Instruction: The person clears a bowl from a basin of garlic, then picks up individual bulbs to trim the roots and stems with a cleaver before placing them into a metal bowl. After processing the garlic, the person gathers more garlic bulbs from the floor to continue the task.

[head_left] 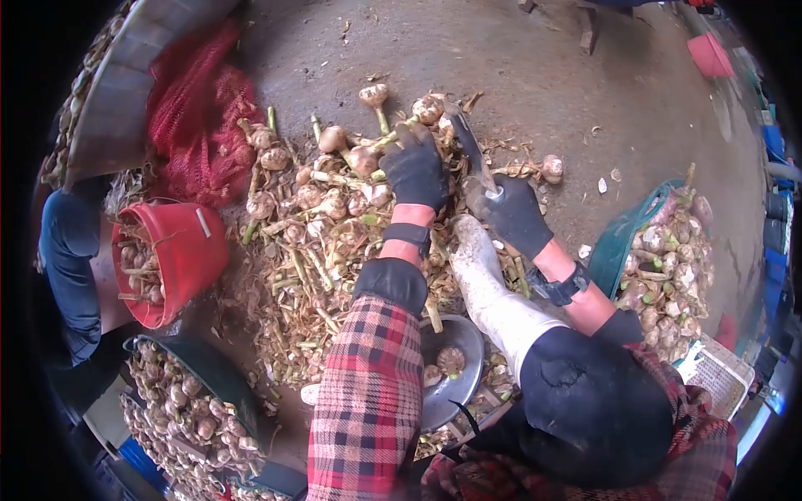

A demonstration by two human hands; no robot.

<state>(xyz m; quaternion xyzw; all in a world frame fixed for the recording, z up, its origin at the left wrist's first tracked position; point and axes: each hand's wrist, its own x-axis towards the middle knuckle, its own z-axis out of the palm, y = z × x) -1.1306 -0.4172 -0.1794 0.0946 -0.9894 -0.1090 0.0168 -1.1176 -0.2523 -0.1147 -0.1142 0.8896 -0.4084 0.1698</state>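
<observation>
My left hand [415, 169], in a dark glove, is closed around the green stalk of a garlic bulb [428, 108] over the pile. In my right hand [511, 213], also gloved, is a cutting tool [469, 146] with a long dark blade or jaw, pointing up and left towards the bulb. The tool's tip is close beside the bulb. Below my hands lies a heap of garlic bulbs and cut stalks [313, 259]. A white boot [493, 288] stands between my forearms.
A metal bowl [468, 376] with a few bulbs is near my knee. Full green baskets stand at right [608, 255] and lower left [221, 367]. At left are a red bucket [196, 250], a red mesh sack [196, 117] and another person's leg [71, 267].
</observation>
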